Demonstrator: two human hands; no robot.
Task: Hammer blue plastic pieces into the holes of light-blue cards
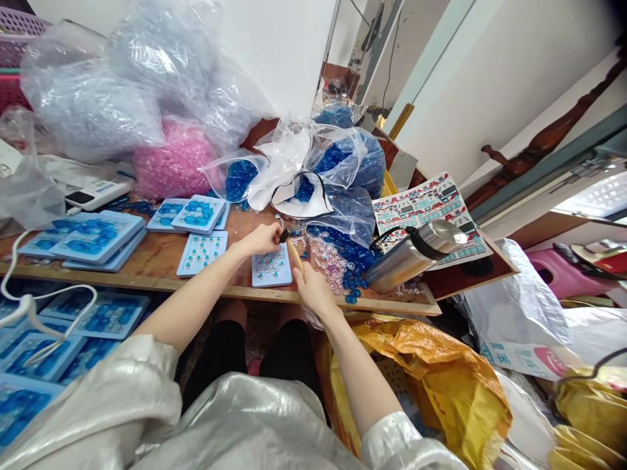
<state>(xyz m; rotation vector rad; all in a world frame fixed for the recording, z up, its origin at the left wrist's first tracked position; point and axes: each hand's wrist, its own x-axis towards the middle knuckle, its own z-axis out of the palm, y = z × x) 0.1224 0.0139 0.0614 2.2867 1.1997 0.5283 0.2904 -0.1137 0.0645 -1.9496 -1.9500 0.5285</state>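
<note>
My right hand [316, 289] is wrapped round the pale wooden handle of a small hammer [295, 255]. Its dark head sits against the fingers of my left hand [264, 239], above the far edge of a light blue tray [272, 277]. Those left fingers are closed in a pinch; what they hold, if anything, is hidden. Small clear and teal pieces stand in rows on this tray. A similar tray [202, 253] lies to its left. Right of my hands are loose clear rings [336, 271] and dark blue pieces [360, 261].
Stacked trays of blue pieces [98, 238] cover the table's left part. Plastic bags of blue pieces [343, 163] and a pink-filled bag [171, 160] stand behind. A steel flask [406, 261] leans at right by a printed sheet [441, 215]. A yellow bag [426, 372] sits below.
</note>
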